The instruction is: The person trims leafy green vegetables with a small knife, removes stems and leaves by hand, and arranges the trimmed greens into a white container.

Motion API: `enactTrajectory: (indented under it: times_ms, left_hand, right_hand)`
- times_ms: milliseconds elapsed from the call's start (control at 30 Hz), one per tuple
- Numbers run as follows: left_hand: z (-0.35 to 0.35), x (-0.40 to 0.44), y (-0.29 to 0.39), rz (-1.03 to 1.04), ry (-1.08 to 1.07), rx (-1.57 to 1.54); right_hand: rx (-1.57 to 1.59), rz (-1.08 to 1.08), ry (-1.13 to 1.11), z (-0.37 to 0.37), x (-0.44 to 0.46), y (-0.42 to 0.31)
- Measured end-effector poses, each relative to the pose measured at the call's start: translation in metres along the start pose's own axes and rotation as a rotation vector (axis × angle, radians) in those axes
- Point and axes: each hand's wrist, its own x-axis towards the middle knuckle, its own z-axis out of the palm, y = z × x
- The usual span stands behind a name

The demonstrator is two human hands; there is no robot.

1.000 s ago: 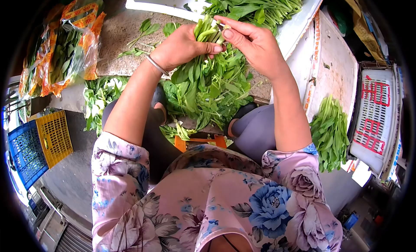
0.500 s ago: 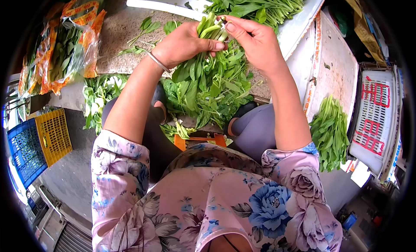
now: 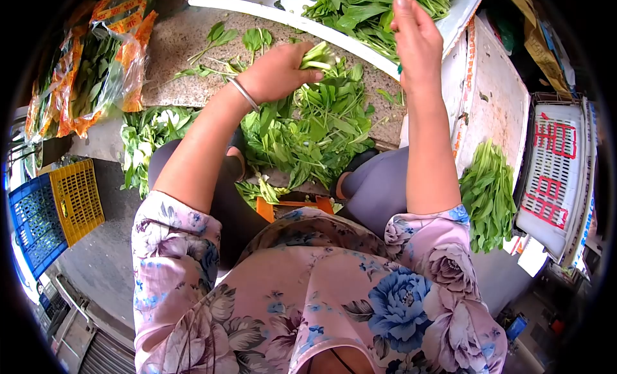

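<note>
My left hand (image 3: 277, 72) is wrapped around a bunch of leafy greens (image 3: 319, 56), pale cut stems pointing up and right, leaves hanging below the fist. A bangle circles that wrist. My right hand (image 3: 419, 45) is raised over the near edge of the white foam box (image 3: 366, 43), fingers drawn together; whether anything small sits between them is hidden. Inside the box lies a pile of leafy greens (image 3: 421, 7) with stems to the right. Below my left hand, a heap of loose leaves (image 3: 308, 136) spreads on the ground between my feet.
An orange-printed plastic bag (image 3: 96, 65) of greens stands at the upper left. More leaves (image 3: 154, 139) lie beside my left knee. Another bunch of greens (image 3: 487, 197) rests right of my right knee. A blue-and-yellow crate (image 3: 77, 200) is at left, a white crate (image 3: 549, 174) at right.
My right hand has left the stems and moved up and right to the foam box. My left hand, still gripping the bunch, has turned and lowered slightly.
</note>
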Motion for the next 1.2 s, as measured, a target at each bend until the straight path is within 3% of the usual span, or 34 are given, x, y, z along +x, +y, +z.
enactTrajectory:
  times_ms: [33,100,167,233,300,333,400,500,533,567,633,700,767,833,867,967,1000,1033,1100,1200]
  left_hand:
    - [0.002,0.001,0.0,0.017,0.012,0.179]
    - [0.007,0.002,0.0,-0.012,-0.01,0.154]
    - [0.016,0.006,-0.001,0.013,-0.028,0.258]
    - [0.023,0.007,-0.003,0.047,-0.05,0.197]
    - [0.025,0.009,-0.009,0.241,-0.079,0.163]
    - [0.019,0.008,0.001,0.019,-0.14,0.196]
    - [0.015,0.005,0.009,0.021,-0.095,0.146]
    - [0.017,0.002,0.009,-0.016,-0.071,0.06]
    - [0.02,0.001,0.002,0.053,-0.024,0.055]
    - [0.023,0.001,-0.004,0.12,0.024,0.048]
    - [0.019,0.002,0.0,0.085,0.01,-0.01]
    - [0.013,0.006,-0.005,-0.153,0.037,-0.175]
    - [0.006,0.005,-0.01,-0.178,0.101,-0.153]
    - [-0.001,0.004,-0.012,-0.238,0.219,-0.099]
    - [-0.002,0.002,-0.006,-0.207,0.298,-0.125]
    - [0.0,0.005,-0.017,-0.104,0.353,0.001]
    - [-0.001,0.005,-0.012,-0.104,0.354,0.001]
    - [-0.002,0.005,-0.005,-0.106,0.361,0.07]
    - [-0.002,0.006,0.003,-0.108,0.367,0.141]
    - [-0.002,0.008,0.004,-0.104,0.37,0.152]
  right_hand:
    - [0.11,-0.058,0.123,-0.001,0.002,-0.006]
    - [0.158,-0.069,0.185,0.0,0.006,-0.003]
    - [-0.07,0.006,0.07,0.014,0.004,0.01]
    - [-0.511,-0.01,-0.169,0.06,-0.022,0.023]
    - [-0.631,-0.009,-0.184,0.071,-0.02,0.032]
    - [-0.516,0.021,-0.157,0.064,-0.016,0.029]
    - [-0.318,-0.021,-0.033,0.051,-0.01,0.016]
    - [-0.176,0.149,-0.023,0.06,-0.018,0.031]
    - [-0.393,0.019,-0.037,0.067,-0.022,0.039]
    - [-0.358,-0.116,0.105,0.075,-0.021,0.053]
    - [-0.358,0.094,-0.057,0.061,-0.008,0.039]
    - [-0.296,-0.018,-0.021,0.029,0.018,0.038]
    - [-0.839,0.222,-0.032,-0.013,0.042,0.037]
    - [-1.021,0.354,-0.095,-0.061,0.059,0.093]
    - [-1.113,0.559,-0.335,-0.074,0.062,0.093]
    - [-1.086,0.644,-0.431,-0.091,0.07,0.123]
    - [-0.848,0.652,-0.278,-0.081,0.056,0.101]
    - [-0.847,0.65,-0.278,-0.081,0.059,0.11]
    - [-1.249,0.423,-0.588,-0.074,0.062,0.121]
    - [-1.287,0.511,-0.607,-0.072,0.064,0.109]
